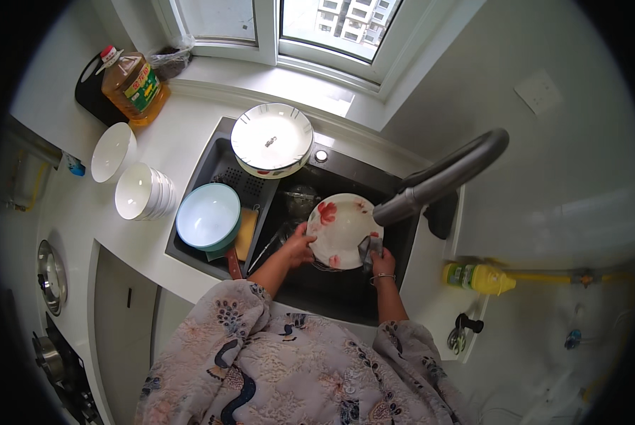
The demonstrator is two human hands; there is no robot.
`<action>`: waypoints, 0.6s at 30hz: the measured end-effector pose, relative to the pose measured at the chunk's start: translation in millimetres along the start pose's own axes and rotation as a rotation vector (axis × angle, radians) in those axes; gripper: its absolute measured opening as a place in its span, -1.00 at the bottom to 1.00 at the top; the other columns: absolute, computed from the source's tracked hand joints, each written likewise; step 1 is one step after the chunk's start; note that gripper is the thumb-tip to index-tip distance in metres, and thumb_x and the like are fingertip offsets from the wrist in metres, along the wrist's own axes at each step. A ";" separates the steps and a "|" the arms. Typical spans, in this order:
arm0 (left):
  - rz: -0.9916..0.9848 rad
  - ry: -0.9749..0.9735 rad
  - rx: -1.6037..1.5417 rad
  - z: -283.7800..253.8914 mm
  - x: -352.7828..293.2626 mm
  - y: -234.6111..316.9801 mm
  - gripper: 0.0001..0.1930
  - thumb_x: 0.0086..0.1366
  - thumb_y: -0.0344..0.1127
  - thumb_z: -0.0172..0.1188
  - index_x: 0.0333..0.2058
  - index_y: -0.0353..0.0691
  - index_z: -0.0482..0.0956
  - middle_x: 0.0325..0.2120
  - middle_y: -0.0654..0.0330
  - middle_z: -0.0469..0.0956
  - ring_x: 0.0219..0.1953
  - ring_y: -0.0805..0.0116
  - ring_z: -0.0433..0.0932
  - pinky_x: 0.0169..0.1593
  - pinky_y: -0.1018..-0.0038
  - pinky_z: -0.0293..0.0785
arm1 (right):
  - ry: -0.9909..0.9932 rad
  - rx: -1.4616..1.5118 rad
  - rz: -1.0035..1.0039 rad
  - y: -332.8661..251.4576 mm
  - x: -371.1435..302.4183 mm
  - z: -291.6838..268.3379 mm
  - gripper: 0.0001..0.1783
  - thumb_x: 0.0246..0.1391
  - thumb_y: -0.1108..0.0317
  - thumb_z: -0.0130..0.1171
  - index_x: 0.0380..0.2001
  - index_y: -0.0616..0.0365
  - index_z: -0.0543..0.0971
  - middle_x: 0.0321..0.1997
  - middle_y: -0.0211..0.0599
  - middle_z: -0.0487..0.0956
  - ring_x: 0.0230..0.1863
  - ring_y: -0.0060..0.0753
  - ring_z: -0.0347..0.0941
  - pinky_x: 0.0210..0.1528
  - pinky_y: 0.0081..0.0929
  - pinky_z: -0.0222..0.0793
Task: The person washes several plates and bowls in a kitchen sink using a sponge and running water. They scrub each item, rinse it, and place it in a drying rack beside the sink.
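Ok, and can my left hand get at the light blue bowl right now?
Probably yes, once your left hand lets go of the flowered plate. The light blue bowl sits to that hand's left, its rim uncovered, and the faucet is off to the right.

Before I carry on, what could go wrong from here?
The flowered dish could slip, held at its rim by the left hand and, with a grey cloth, the right hand. It might knock the faucet, whose spout overlaps it in this view. Stacked plates at the back of the sink could slide if bumped.
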State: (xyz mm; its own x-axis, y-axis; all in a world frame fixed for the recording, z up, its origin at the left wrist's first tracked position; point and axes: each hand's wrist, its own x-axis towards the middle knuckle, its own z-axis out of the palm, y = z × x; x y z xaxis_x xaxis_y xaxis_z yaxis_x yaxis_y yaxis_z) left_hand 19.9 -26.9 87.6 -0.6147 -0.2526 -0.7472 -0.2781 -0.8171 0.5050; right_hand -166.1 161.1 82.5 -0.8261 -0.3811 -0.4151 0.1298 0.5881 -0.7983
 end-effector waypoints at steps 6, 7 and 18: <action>0.454 -0.164 -0.153 21.0 -62.7 39.0 -0.38 0.13 -0.50 0.00 0.14 0.10 0.05 -0.07 0.29 0.34 -0.10 0.32 0.43 -0.27 0.29 0.49 | -0.285 0.809 0.274 -38.8 -34.3 11.1 -0.72 0.06 0.42 0.03 -0.12 0.18 0.42 -0.24 -0.34 0.50 -0.24 -0.39 0.44 -0.26 -0.41 0.38; 0.450 -0.144 -0.117 20.2 -66.3 39.6 -0.38 0.11 -0.49 0.02 0.14 0.09 0.06 -0.08 0.28 0.34 -0.11 0.32 0.43 -0.27 0.33 0.49 | -0.323 0.859 0.281 -44.3 -38.3 12.6 -0.73 0.07 0.41 0.02 -0.12 0.19 0.41 -0.24 -0.33 0.50 -0.24 -0.38 0.44 -0.26 -0.41 0.38; 0.436 0.135 0.181 47.8 -112.7 35.4 -0.46 -0.01 -0.53 0.05 0.02 -0.14 0.20 -0.20 0.17 0.41 -0.23 0.30 0.49 -0.42 0.34 0.56 | 0.184 -0.229 -0.610 -70.3 -52.3 26.8 -0.69 -0.13 0.43 0.10 -0.21 0.18 0.46 -0.28 -0.14 0.51 -0.24 -0.11 0.43 -0.16 -0.30 0.35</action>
State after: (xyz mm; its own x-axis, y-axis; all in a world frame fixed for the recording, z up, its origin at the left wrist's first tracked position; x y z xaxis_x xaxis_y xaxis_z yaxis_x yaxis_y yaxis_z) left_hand 44.1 -2.6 210.3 -0.6046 -0.6260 -0.4926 -0.1468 -0.5202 0.8413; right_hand -117.3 120.6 148.6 -0.7974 -0.5767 0.1775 -0.4916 0.4504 -0.7453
